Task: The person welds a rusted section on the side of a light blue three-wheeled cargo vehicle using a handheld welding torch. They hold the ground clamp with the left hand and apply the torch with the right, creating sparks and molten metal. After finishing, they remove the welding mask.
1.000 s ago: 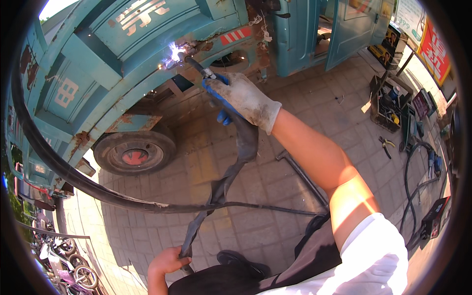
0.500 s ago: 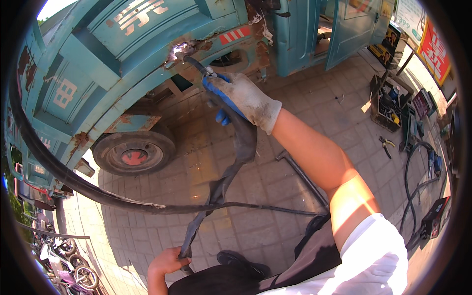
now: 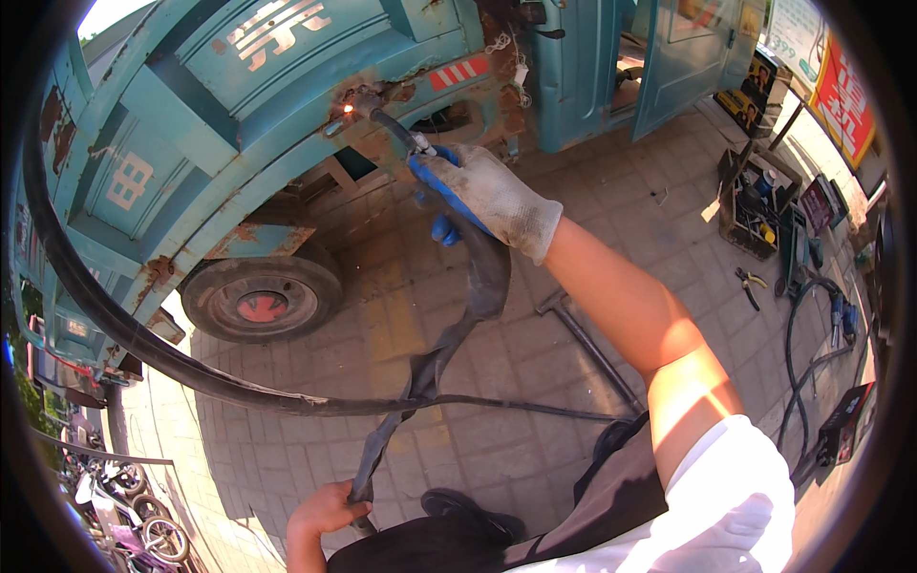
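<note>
My right hand (image 3: 492, 191), in a grey and blue work glove, is wrapped round the handle of a welding torch (image 3: 390, 126). The torch's dark nozzle is close to a rusted patch on the lower edge of the teal truck's side panel (image 3: 315, 110), where a small orange spot (image 3: 349, 109) glows. From the handle a black-wrapped torch cable (image 3: 435, 358) hangs down, twisted. My bare left hand (image 3: 330, 509) grips this cable low down, close to my dark trousers.
A truck wheel (image 3: 261, 294) stands below the panel. On the paving lie a dark metal bar with a crosspiece (image 3: 597, 358) and pliers (image 3: 750, 286). A toolbox (image 3: 755, 205) and cables are at the right. A thick black curved hose (image 3: 181, 372) crosses the left side.
The bright white arc and sparks at the nozzle have gone, leaving an orange glow. My right hand and the torch have shifted slightly right. The left hand keeps its place.
</note>
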Demonstrator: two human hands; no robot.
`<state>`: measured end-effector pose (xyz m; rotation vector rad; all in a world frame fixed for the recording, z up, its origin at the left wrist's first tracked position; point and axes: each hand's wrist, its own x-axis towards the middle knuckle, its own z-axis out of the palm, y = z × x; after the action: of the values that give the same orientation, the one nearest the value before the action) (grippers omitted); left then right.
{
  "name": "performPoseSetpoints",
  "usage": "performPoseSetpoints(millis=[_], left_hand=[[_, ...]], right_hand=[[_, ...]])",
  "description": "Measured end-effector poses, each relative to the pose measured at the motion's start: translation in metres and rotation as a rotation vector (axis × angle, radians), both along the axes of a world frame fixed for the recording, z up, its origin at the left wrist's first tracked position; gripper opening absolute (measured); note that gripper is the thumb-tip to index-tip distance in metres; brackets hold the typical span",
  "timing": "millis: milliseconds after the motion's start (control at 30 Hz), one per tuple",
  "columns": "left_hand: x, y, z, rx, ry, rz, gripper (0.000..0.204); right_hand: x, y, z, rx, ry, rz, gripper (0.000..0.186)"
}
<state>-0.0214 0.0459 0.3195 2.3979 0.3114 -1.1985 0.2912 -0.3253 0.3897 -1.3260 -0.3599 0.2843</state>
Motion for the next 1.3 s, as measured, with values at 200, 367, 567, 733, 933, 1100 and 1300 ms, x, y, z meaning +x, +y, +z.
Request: performPoseSetpoints(millis=[200,367,567,733,933,1100,1300], left_hand=[[-0.001,-0.004,0.004,-0.009,-0.035,-0.012,0.033],[-0.003,-0.002,0.003,0.018,-0.024,-0.019,0.033],[0.0,-0.005,0.006,0.021,-0.029,-0.033,0.032],[0.001,-0.007,0.007,0.036,-0.018,-0.029,0.032],[0.0,-0.006,0.006,0.038,-0.013,-0.017,0.032],[0.0,-0.006,0.007,0.032,-0.016,-0.028,0.032],[-0.004,-0.004,0.005,0.009,-0.047,-0.021,0.031]], right_hand=[[-0.002,0.008,0.005,-0.107,-0.042,-0.054,0.041],[-0.004,0.01,0.008,-0.124,-0.069,-0.069,0.041],[-0.001,0.012,0.007,-0.141,-0.087,-0.085,0.041],[0.0,0.013,0.006,-0.137,-0.077,-0.084,0.041],[-0.001,0.012,0.009,-0.159,-0.057,-0.077,0.04],[-0.001,0.012,0.008,-0.164,-0.078,-0.079,0.04],[-0.006,0.003,0.007,-0.077,0.016,-0.056,0.041]])
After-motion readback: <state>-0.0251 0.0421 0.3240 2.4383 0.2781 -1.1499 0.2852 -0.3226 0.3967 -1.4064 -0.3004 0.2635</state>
